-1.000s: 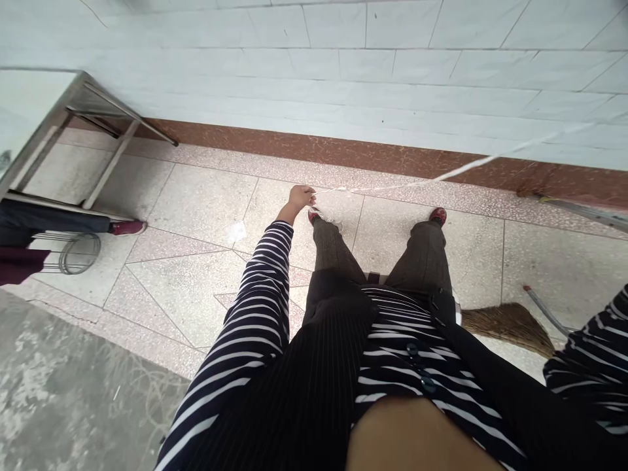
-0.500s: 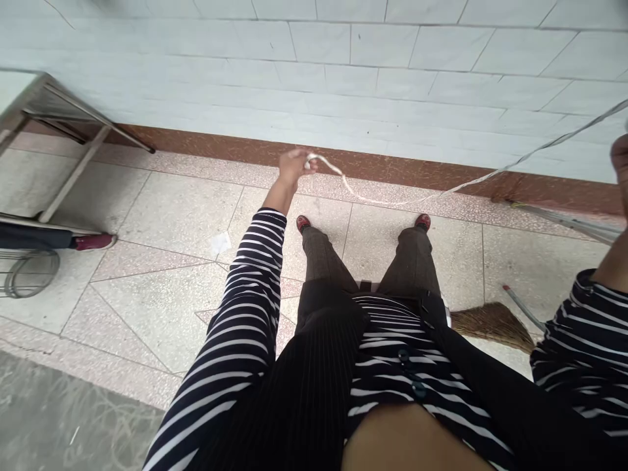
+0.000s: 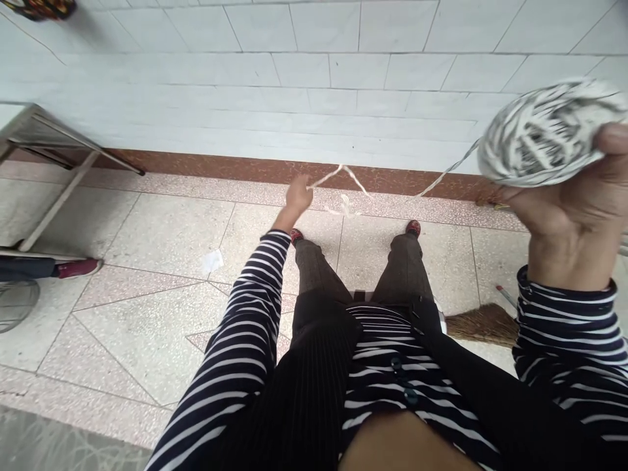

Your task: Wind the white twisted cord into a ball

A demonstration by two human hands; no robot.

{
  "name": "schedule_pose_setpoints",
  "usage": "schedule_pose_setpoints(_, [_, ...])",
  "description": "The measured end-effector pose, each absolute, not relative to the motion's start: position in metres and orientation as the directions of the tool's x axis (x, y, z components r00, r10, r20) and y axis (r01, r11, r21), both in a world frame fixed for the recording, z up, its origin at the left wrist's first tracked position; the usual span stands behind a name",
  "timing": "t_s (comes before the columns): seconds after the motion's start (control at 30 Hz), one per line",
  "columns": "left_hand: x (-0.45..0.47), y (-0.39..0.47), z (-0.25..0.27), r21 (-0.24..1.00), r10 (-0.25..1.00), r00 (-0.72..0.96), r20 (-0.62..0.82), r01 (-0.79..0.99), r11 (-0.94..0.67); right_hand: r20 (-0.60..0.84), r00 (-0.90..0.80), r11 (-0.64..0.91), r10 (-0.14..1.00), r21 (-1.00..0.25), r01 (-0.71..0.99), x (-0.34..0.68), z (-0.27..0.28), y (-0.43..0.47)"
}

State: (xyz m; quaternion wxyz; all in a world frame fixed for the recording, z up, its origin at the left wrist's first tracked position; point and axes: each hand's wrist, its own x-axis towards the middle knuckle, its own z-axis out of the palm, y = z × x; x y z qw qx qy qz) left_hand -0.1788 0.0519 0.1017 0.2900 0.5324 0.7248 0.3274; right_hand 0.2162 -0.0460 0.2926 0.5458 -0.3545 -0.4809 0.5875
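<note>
My right hand [image 3: 574,196], raised at the right, is closed around a ball of yarn [image 3: 549,134] in mixed white and dark grey. From the ball a strand of yarn [image 3: 449,170] runs down to the left, fading against the pale floor. My left hand [image 3: 299,194], stretched out in front of me, is closed on the white end of the strand. Near this hand the strand bends up to a peak, and a loose white tangle shows just below it. The fingertips of my left hand are partly hidden.
A metal-framed table [image 3: 59,140] stands at the left, with another person's shoe [image 3: 78,268] and a wire basket [image 3: 17,304] below it. A straw broom [image 3: 483,325] lies at my right side. White paper [image 3: 212,261] lies on the floor. Ahead is a tiled wall [image 3: 333,69].
My right hand has come further into view from the right edge, bringing the ball of yarn with it. The strand, stretched in a long curve before, now hangs slacker and is bunched near my left hand.
</note>
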Motion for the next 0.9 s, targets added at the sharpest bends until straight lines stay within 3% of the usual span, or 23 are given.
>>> schedule_pose_setpoints(0.07, [-0.163, 0.038, 0.072, 0.706, 0.971, -0.197, -0.137, 0.668, 0.235, 0.129, -0.161, 0.059, 0.978, -0.924, -0.378, 0.202, 0.284, -0.044])
schedule_pose_setpoints(0.13, [-0.137, 0.025, 0.060, 0.751, 0.988, -0.039, -0.151, 0.646, 0.140, 0.025, -0.217, -0.065, 0.976, -0.914, -0.400, 0.190, 0.268, -0.040])
schedule_pose_setpoints(0.23, [-0.091, 0.017, 0.071, 0.892, 0.974, 0.226, 0.018, 0.436, -0.118, -0.161, -0.297, -0.263, 0.941, -0.901, -0.346, 0.175, 0.237, -0.035])
schedule_pose_setpoints(0.37, [-0.049, 0.015, 0.093, 0.933, 0.895, 0.399, 0.198, 0.202, -0.297, -0.263, -0.361, -0.366, 0.895, -0.895, -0.255, 0.164, 0.204, -0.037])
schedule_pose_setpoints(0.47, [-0.042, 0.009, 0.094, 0.927, 0.890, 0.422, 0.169, 0.238, -0.289, -0.276, -0.351, -0.363, 0.895, -0.908, -0.211, 0.166, 0.191, -0.040])
schedule_pose_setpoints(0.63, [-0.062, 0.003, 0.091, 0.851, 0.930, 0.355, 0.094, 0.457, -0.260, -0.265, -0.374, -0.358, 0.889, -0.911, -0.207, 0.184, 0.176, -0.045])
schedule_pose_setpoints(0.9, [-0.102, 0.024, 0.101, 0.728, 0.961, 0.233, 0.149, 0.632, -0.266, -0.286, -0.363, -0.377, 0.887, -0.902, -0.210, 0.196, 0.180, -0.056])
